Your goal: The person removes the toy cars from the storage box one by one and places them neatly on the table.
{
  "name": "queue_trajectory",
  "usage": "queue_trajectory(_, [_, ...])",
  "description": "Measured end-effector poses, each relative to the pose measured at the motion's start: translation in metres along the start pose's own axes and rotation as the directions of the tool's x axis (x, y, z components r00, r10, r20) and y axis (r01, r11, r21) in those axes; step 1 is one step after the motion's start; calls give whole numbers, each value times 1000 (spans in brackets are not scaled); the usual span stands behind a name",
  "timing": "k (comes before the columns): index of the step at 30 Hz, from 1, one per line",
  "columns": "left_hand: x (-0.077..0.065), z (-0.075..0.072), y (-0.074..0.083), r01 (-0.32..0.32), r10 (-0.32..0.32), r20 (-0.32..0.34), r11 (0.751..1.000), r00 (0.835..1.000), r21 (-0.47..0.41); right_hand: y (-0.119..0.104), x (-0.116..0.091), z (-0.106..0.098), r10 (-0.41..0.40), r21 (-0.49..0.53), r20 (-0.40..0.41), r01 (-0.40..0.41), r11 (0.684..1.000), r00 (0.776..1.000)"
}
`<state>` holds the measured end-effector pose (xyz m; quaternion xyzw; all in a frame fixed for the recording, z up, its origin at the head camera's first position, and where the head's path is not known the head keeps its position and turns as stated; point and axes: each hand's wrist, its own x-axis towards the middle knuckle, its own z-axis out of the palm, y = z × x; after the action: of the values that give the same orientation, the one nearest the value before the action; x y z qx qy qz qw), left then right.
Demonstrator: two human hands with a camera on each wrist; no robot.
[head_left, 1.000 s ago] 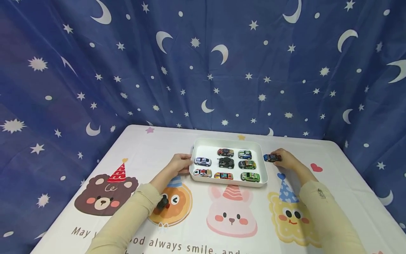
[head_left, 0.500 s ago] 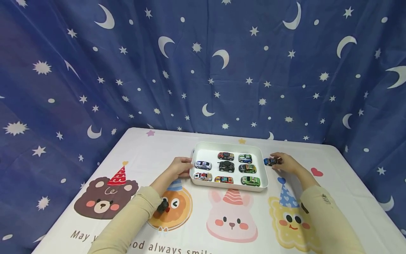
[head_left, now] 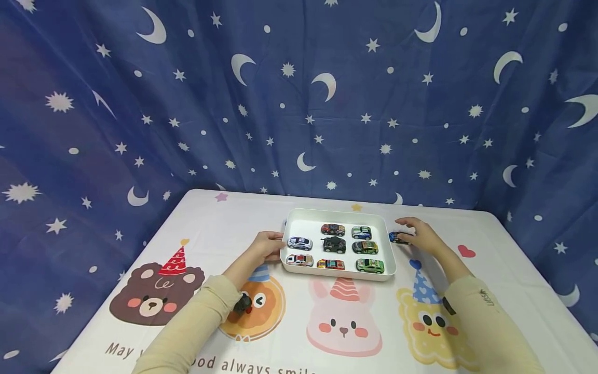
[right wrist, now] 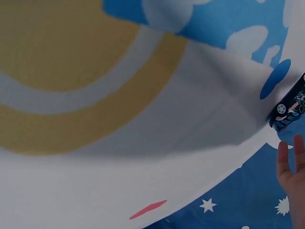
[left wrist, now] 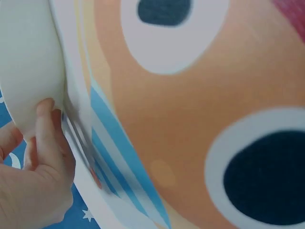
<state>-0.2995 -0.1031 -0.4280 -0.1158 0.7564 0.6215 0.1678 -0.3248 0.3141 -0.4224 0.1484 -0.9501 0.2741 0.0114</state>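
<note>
A white tray [head_left: 338, 277] holds several small toy cars, with a black toy tank [head_left: 334, 244] in the middle. My left hand [head_left: 264, 247] grips the tray's left end; the left wrist view shows fingers of that hand [left wrist: 40, 171] against both sides of the tray wall [left wrist: 31, 57]. Just right of the tray, a blue toy car [head_left: 397, 237] stands on the table, partly hidden by my right hand [head_left: 420, 236]. In the right wrist view the car [right wrist: 290, 106] sits apart from the extended fingertips [right wrist: 283, 155].
Inside the tray are a white-blue car [head_left: 299, 243], a green car [head_left: 370, 266] and a red-orange car [head_left: 330, 265], among others. A printed cloth [head_left: 224, 223] covers the table. Behind its back edge hangs a blue starry curtain [head_left: 261, 130].
My right hand has let go of the blue toy car, its fingers lifting and spreading off it. The left hand stays on the tray. The head view has tilted slightly.
</note>
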Motion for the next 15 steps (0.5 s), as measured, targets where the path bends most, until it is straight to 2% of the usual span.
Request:
queue_trajectory(7, [-2,-1,0,26,-26,-15,1000,1000,3,-14,-2,1,-23,27,-8,23,999,1000])
queue_trajectory(15, [-1,2,2,33,-33,-16,999,999,-13,-32,1,1,-61,-10,-27,61,998,998])
